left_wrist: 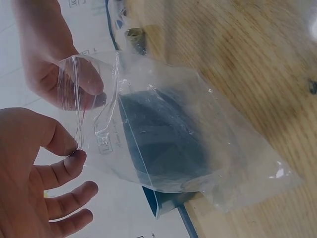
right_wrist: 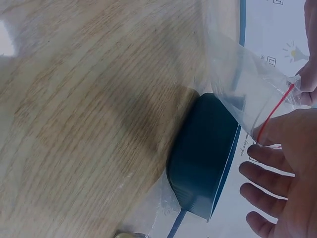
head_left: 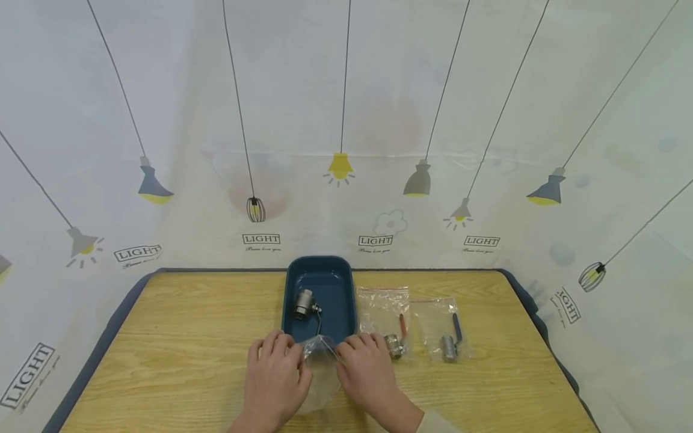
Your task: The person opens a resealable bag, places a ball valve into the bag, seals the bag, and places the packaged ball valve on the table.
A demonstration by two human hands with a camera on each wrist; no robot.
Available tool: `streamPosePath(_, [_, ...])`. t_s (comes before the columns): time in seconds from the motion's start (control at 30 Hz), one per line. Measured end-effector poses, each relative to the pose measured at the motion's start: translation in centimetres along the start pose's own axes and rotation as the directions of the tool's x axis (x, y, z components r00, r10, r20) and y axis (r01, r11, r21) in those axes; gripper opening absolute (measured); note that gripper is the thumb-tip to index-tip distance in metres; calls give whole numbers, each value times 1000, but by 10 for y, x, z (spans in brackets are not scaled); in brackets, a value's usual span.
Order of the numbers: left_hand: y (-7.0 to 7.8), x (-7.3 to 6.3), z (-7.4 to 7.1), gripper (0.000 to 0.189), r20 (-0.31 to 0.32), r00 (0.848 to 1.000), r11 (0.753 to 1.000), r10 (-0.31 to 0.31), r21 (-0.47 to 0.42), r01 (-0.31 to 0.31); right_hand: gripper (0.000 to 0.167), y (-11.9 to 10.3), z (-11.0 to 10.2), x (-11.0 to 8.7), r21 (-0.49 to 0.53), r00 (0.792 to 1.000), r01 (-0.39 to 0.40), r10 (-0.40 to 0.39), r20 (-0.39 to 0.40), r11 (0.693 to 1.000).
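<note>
A clear zip-lock bag (head_left: 320,385) hangs between both hands in front of the tray, with nothing visible inside. My left hand (head_left: 273,379) pinches one side of its mouth between thumb and index finger, the other fingers spread, as the left wrist view shows. On the opposite side, my right hand (head_left: 370,373) pinches the top edge beside the red zip line (right_wrist: 275,113). Just beyond the hands is a dark blue tray (head_left: 340,304). A metal ball valve (head_left: 304,304) lies in its left part, its lever pointing toward me; the bag's top overlaps the tray's near edge.
Right of the tray lie two clear bags: one holds a ball valve with a red handle (head_left: 403,326), partly behind my right hand, the other a valve with a blue handle (head_left: 457,328). The wooden table (head_left: 178,331) ends at a printed curtain (head_left: 303,120).
</note>
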State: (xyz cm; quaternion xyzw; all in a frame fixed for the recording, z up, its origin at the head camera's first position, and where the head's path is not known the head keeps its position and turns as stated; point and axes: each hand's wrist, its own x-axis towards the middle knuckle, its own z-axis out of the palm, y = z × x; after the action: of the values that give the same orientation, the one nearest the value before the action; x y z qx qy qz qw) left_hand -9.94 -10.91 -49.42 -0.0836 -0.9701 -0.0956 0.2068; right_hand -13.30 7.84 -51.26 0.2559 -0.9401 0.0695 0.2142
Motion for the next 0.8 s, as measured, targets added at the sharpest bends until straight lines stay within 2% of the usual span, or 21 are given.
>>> streamPosePath(0.33, [-1, 1, 0, 11, 45, 999, 1000, -18, -2, 18, 8, 2, 3, 1, 3, 1000, -15, 15, 16, 1000])
streamPosePath(0.63, [-2, 3, 1, 12, 70, 997, 999, -37, -4, 37, 8, 1, 1, 2, 18, 1000, -7, 7, 17, 1000])
streamPosePath(0.8, [-4, 3, 2, 13, 77, 996, 999, -47, -5, 48, 15, 1, -4, 9, 34, 1000, 9, -9, 6, 999])
